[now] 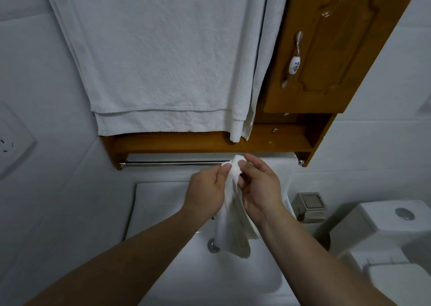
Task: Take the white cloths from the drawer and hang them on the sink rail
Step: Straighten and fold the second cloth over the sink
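Head view — both hands (233,189) pinch crumpled white cloth (233,224) near steel rail (172,164).

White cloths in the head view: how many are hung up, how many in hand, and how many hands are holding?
Hung above the shelf: 2, a wide towel and a narrow one
Held by the rail: 1 cloth
Hands holding it: 2, left hand, right hand
Total cloths: 3
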Demonstrator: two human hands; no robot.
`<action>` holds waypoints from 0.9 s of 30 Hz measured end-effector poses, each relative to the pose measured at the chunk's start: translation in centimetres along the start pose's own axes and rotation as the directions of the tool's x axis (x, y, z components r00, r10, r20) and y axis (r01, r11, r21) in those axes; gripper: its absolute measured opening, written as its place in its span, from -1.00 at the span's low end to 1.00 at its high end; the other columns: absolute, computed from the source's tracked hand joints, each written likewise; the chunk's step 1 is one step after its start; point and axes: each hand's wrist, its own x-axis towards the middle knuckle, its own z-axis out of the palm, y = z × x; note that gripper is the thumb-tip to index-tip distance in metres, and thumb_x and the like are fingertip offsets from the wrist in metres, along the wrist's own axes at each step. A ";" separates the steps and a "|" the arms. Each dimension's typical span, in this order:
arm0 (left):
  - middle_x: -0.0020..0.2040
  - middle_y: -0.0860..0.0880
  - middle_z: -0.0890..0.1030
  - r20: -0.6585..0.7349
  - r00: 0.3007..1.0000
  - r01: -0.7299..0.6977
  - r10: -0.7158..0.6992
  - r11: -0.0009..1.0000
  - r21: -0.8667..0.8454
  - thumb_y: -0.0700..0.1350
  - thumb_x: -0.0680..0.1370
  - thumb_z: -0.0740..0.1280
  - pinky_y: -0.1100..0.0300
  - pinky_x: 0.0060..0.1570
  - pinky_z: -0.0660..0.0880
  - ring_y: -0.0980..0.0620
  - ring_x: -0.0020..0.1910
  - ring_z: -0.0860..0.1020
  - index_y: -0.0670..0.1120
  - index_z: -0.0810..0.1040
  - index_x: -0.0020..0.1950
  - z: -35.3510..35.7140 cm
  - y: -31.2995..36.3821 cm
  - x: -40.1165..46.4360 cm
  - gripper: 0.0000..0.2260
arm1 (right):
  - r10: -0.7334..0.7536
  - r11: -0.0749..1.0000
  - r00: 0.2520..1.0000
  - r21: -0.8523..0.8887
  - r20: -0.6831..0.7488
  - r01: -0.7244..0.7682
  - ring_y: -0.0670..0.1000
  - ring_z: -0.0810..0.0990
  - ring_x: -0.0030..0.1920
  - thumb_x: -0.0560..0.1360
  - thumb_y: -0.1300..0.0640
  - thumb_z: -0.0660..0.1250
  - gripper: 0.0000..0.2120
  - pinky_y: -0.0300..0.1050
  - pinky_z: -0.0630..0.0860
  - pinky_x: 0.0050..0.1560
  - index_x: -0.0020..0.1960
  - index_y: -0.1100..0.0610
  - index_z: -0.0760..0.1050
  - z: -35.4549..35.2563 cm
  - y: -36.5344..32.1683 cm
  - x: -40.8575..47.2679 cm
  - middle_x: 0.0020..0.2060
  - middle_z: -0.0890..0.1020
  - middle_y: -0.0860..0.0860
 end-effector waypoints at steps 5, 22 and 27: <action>-0.21 -0.04 0.65 -0.137 0.988 0.072 -0.066 0.997 0.037 0.03 0.68 0.13 0.21 -0.23 0.43 0.02 -0.21 0.58 -0.12 0.65 -0.05 0.1 -0.2 0.4 -0.63 | -0.198 0.923 0.980 -0.340 -0.015 0.181 0.02 0.68 -0.14 0.49 0.30 0.44 -0.81 -0.10 0.63 -0.06 0.04 0.06 0.64 -0.4 0.5 -0.2 -0.13 0.72 0.03; -0.02 -0.02 0.63 0.111 0.961 -0.274 0.251 0.909 0.313 -0.09 0.68 0.12 0.19 -0.11 0.46 0.02 -0.06 0.56 -0.03 0.50 0.31 -0.2 0.4 0.2 -0.73 | -0.471 0.616 0.877 -0.675 0.100 0.407 -0.21 0.63 -0.17 0.50 0.19 0.45 -0.81 -0.35 0.49 -0.17 -0.10 -0.12 0.59 0.8 0.3 -1.3 -0.21 0.67 -0.15; -0.07 -0.03 0.65 0.116 0.964 -0.266 0.240 0.897 0.354 -0.12 0.66 0.14 0.17 -0.15 0.46 0.00 -0.11 0.58 -0.05 0.50 0.30 -0.6 0.0 0.7 -0.74 | -0.444 0.606 0.870 -0.643 0.216 0.469 -0.23 0.66 -0.13 0.50 0.19 0.45 -0.84 -0.34 0.57 -0.10 0.03 -0.02 0.63 1.0 0.8 -1.7 -0.18 0.70 -0.15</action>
